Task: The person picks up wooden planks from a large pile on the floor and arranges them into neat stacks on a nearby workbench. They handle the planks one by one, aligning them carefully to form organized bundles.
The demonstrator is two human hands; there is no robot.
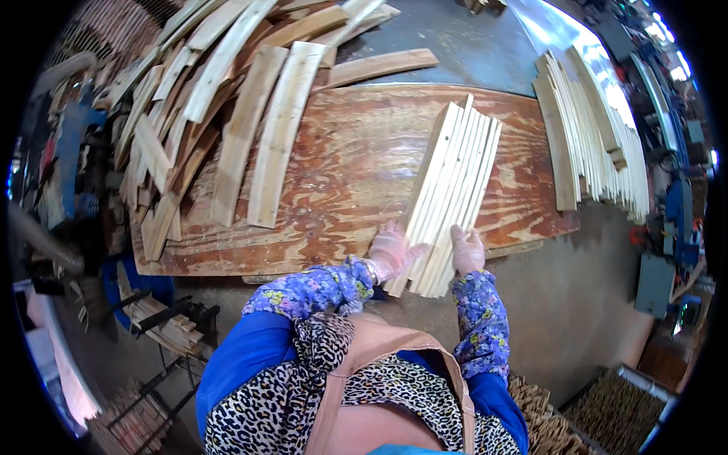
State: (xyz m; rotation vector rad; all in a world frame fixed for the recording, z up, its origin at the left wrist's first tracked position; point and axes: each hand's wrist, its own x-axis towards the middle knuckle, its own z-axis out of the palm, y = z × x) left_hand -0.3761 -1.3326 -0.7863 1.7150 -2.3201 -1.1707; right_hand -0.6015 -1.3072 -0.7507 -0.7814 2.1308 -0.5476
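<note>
a loose heap of curved wooden slats (227, 114) covers the left end of a plywood board (356, 182). near the board's front edge, the left hand (390, 254), in a thin glove, presses its spread fingers (398, 231) against the left side of a bundle of pale straight strips (451, 193). the bundle lies slanted, its near end overhanging the front edge. the right hand (468, 250), fingers together, rests on the bundle's right side. a second stack of strips (584, 140) sits at the right end.
</note>
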